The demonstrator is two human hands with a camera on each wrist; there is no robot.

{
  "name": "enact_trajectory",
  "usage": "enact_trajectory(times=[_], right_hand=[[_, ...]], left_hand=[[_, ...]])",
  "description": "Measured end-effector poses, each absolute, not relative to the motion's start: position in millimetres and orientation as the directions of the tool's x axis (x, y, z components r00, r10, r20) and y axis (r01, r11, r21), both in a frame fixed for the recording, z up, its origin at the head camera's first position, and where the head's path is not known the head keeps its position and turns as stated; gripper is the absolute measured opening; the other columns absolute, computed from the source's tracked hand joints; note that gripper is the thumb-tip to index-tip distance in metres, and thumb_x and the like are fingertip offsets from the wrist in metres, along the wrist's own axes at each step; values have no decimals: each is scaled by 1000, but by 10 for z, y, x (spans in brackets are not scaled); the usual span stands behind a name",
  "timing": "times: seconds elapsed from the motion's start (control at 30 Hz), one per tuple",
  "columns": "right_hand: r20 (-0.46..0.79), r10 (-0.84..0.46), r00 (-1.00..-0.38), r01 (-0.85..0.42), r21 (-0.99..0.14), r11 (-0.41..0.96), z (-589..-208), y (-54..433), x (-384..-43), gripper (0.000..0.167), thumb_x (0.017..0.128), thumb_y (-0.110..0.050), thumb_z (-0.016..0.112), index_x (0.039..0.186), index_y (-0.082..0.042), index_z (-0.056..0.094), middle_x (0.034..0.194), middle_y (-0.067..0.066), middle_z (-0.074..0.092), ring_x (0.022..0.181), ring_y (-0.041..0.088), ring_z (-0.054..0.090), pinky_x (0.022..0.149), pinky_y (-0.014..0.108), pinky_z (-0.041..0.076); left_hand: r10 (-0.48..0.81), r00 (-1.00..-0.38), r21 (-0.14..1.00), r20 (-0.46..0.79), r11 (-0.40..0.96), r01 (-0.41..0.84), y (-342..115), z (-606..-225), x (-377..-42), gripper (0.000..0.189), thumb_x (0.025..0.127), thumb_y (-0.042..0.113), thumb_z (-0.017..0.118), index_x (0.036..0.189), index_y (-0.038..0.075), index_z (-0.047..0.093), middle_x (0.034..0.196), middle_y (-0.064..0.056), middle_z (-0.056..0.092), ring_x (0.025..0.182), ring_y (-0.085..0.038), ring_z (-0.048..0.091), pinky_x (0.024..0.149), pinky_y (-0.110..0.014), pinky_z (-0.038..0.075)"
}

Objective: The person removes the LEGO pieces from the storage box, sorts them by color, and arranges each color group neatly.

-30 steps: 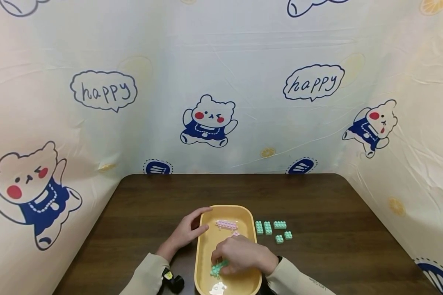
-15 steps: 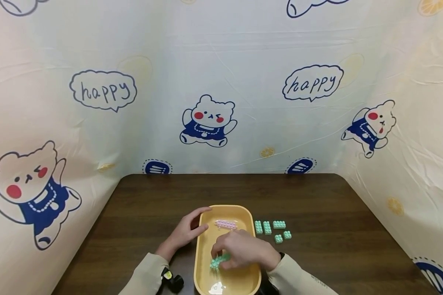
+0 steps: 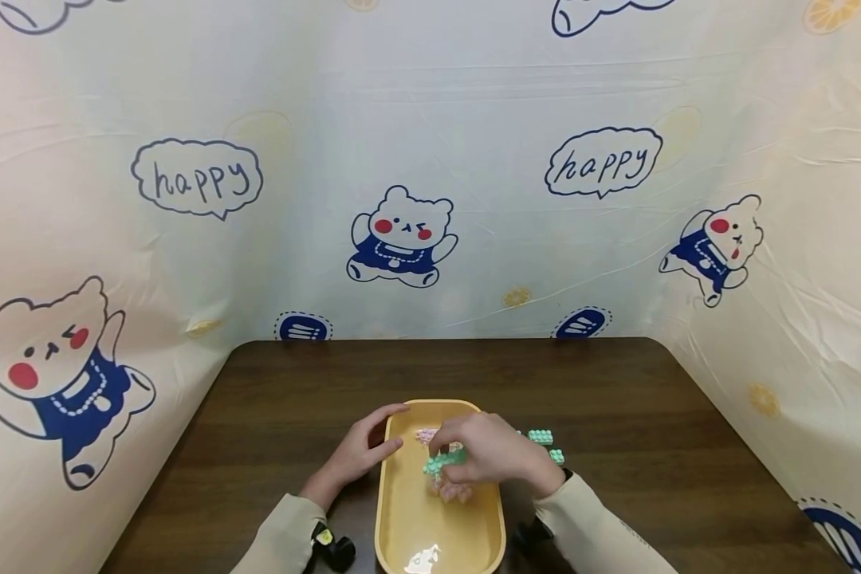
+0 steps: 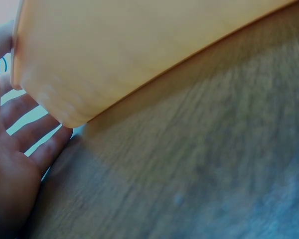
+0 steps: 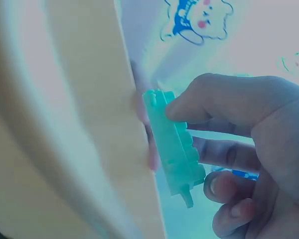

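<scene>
In the head view my right hand [image 3: 484, 454] pinches a mint-green building brick [image 3: 445, 461] over the middle of the yellow tray [image 3: 402, 526]. The right wrist view shows the same green brick [image 5: 172, 144] between thumb and fingers, with round studs along one side and a small peg at its lower end. My left hand [image 3: 362, 446] holds the tray's far left corner, thumb at the rim and fingers round the outside of the wall [image 4: 70, 99]. Pink bricks [image 3: 454, 489] show faintly below the held brick, and another pink piece [image 3: 425, 435] lies farther back, partly behind the right hand.
Several green bricks [image 3: 541, 437] lie on the dark wooden table [image 3: 603, 399] right of the tray, some hidden by the right hand. A printed curtain [image 3: 509, 239] surrounds the table's far side and both flanks.
My right hand has lifted the green brick from the tray's near part and carried it away from me, slightly right. Pink bricks formerly under the hand now show. The left hand stays put.
</scene>
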State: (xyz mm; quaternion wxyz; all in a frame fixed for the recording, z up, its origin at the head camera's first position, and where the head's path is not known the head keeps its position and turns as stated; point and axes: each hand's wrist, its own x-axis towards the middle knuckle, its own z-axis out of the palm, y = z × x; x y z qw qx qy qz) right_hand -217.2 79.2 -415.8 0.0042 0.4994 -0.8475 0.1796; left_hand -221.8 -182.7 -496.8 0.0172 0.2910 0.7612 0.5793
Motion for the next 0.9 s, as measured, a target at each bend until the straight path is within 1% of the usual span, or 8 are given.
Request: enact_trajectory(times=[0.2, 0.3, 0.4, 0.53, 0.7, 0.9], right_hand=[[227, -762, -607, -786, -318, 531, -4107, 940, -2307, 18, 80, -24, 75, 98, -23, 73, 97, -12, 68, 84, 2, 60, 74, 21, 52], [242, -709, -662, -746, -307, 591, -4085, 1029, -2360, 20, 80, -23, 74, 100, -22, 74, 97, -11, 67, 81, 3, 58, 71, 21, 51], [261, -666, -699, -715, -287, 638, -4069, 1120, -2416, 20, 81, -24, 74, 101, -23, 74, 97, -12, 67, 78, 3, 57, 68, 20, 50], [276, -626, -729, -685, -291, 668, -4040, 1235, -2501, 19, 82, -25, 73, 101, -25, 73, 97, -13, 66, 77, 4, 56, 65, 21, 49], [263, -594, -760, -649, -315, 692, -4035, 1360, -2609, 18, 83, -24, 73, 101, -24, 73, 97, -12, 66, 78, 7, 58, 66, 22, 49], [249, -549, -798, -602, -323, 730, -4093, 1512, -2716, 18, 82, -23, 75, 101, -23, 72, 96, -12, 65, 77, 6, 55, 67, 25, 49]], left_hand=[[456, -836, 903, 304, 143, 406, -1836, -4977, -2228, 51, 94, -1, 58, 141, -5, 41, 141, -32, 44, 116, -49, 55, 86, -20, 52], [463, -834, 907, 301, 132, 401, -1839, -4992, -2233, 51, 94, -1, 58, 142, -6, 40, 140, -33, 43, 113, -50, 56, 85, -21, 53], [470, -831, 911, 297, 121, 394, -1842, -5001, -2235, 52, 95, -1, 57, 143, -6, 39, 139, -35, 43, 111, -52, 56, 84, -22, 54], [469, -834, 916, 290, 117, 383, -1844, -5002, -2239, 52, 95, -1, 57, 143, -6, 39, 140, -34, 43, 111, -52, 56, 85, -22, 54], [460, -838, 911, 293, 130, 390, -1837, -4988, -2229, 51, 94, -1, 58, 142, -5, 40, 141, -31, 44, 112, -49, 57, 86, -22, 53], [463, -833, 909, 304, 121, 399, -1824, -5002, -2225, 51, 94, -2, 58, 142, -7, 40, 140, -32, 44, 112, -50, 56, 86, -22, 53]])
